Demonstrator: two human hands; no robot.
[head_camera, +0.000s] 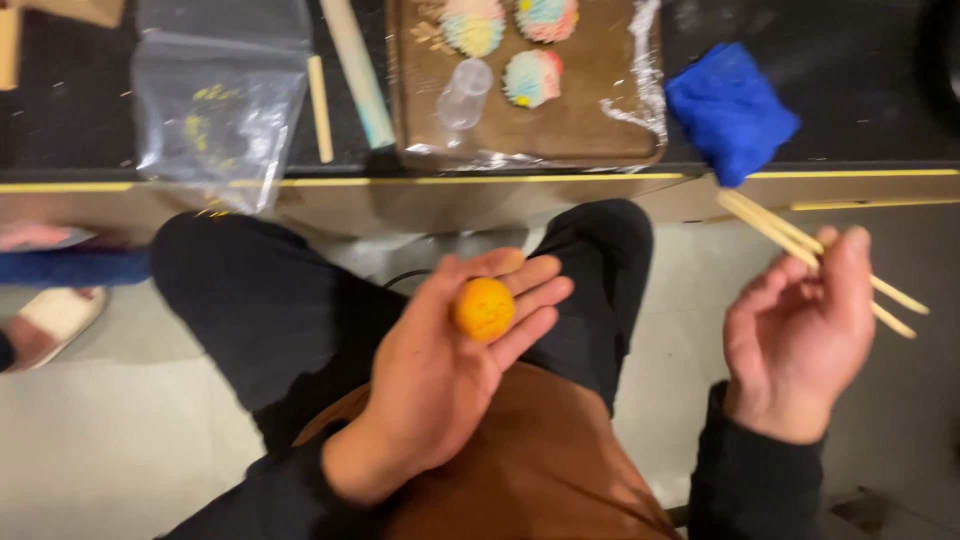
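My left hand (450, 365) lies palm up over my lap, with a small orange ball of dough (484, 308) resting on its fingers. Off to the right, my right hand (800, 335) grips a pair of pale wooden sticks (790, 240) that point up and left toward the table edge. On the dark table above stands a brown tray (585, 130) lined with clear film. It carries three pastel, multicoloured shaped pieces (533, 78) and a small clear cup (464, 93).
A blue cloth (730, 108) lies at the table's right edge. A clear plastic bag (215, 100) with yellow specks hangs over the left edge, beside a wooden stick (319, 108) and a pale rolling rod (358, 72). Another person's foot in a light shoe (55, 318) is at far left.
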